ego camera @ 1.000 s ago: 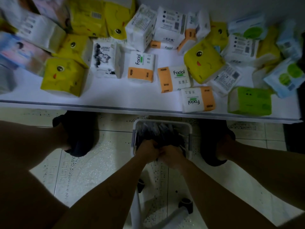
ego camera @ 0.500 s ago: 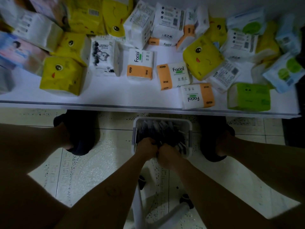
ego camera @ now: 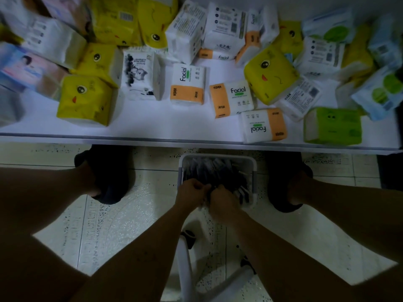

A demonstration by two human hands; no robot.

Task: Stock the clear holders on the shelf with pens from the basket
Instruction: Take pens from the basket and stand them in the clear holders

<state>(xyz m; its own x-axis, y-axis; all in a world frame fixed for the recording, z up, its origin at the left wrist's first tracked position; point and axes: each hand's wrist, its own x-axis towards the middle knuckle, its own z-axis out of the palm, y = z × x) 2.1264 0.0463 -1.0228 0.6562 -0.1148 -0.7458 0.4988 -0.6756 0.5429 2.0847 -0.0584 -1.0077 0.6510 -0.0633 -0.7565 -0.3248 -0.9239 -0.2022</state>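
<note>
left hand and right hand clutch pens in the basket, more just beyond the grip; holders unseen, stocking likely ahead.

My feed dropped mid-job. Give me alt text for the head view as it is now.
The left hand and right hand are down in a white basket, fingers curled around a bunch of dark pens. Beyond it, a white shelf holds scattered tissue packs; no clear holders show.
</note>
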